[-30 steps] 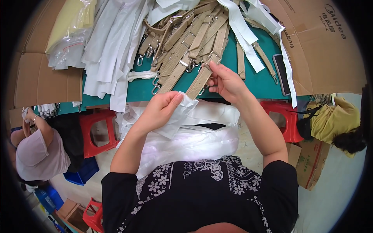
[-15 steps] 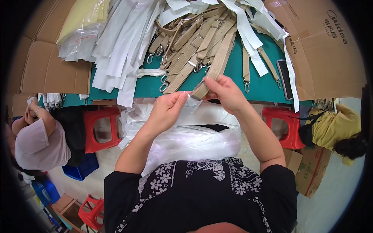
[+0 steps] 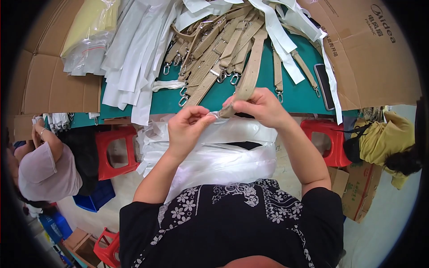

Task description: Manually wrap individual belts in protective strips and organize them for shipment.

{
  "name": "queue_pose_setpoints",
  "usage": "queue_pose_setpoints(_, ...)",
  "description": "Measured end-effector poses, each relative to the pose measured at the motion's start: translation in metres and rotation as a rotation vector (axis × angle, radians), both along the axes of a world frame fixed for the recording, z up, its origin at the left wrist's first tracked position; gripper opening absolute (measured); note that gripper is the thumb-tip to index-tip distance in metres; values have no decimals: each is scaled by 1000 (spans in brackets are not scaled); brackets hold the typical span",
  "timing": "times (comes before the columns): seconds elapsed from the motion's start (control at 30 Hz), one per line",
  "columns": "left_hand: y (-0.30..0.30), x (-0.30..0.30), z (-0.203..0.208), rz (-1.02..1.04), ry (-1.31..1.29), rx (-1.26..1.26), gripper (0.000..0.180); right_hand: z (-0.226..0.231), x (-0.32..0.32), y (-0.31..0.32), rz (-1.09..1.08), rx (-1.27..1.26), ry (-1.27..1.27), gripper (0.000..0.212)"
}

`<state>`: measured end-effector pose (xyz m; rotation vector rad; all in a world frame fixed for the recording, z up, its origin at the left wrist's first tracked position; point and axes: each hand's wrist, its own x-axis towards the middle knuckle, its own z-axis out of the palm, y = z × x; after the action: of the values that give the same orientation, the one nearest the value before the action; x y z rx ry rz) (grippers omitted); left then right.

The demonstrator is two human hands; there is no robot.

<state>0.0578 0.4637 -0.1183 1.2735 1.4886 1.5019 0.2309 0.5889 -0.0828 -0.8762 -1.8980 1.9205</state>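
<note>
A beige strap runs from the pile on the table down to my hands. My right hand is closed on it near its lower end, thumb pressed against the strap. At that end my left hand pinches a small shiny metal clasp between thumb and fingertips; the clasp is partly hidden by the fingers. Beyond the hands lies a heap of similar beige straps with metal buckles and snap hooks. Below my hands, white plastic wrapping spreads over my lap.
White strips hang over the green table at left, beside yellow sheets in a clear bag. A phone lies at right before a cardboard box. Red stools and two other people sit at either side.
The strap end has turned in my right hand and sits slightly lower. My left hand has shifted from the white material beside the strap to the metal clasp, its fingers now more spread.
</note>
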Motion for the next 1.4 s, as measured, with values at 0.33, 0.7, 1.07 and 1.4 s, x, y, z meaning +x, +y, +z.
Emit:
queue_pose_setpoints(0.33, 5, -8, -9, -142, 119, 138, 5, -2, -2, 6, 185, -105, -14, 20)
queue_pose_setpoints(0.7, 22, -14, 3, -190, 30, -58, 11, -19, -21, -11, 92, -636, 51, 33)
queue_pose_setpoints(1.07, -21, -131, 25, -968, 219, -784, 47, 9, 71, 65, -263, -588, 764, 28)
queue_pose_setpoints(1.4, -171, -252, 56, 13, 1524, -1535, 51, -46, 9, 4, -427, -535, 284, 18)
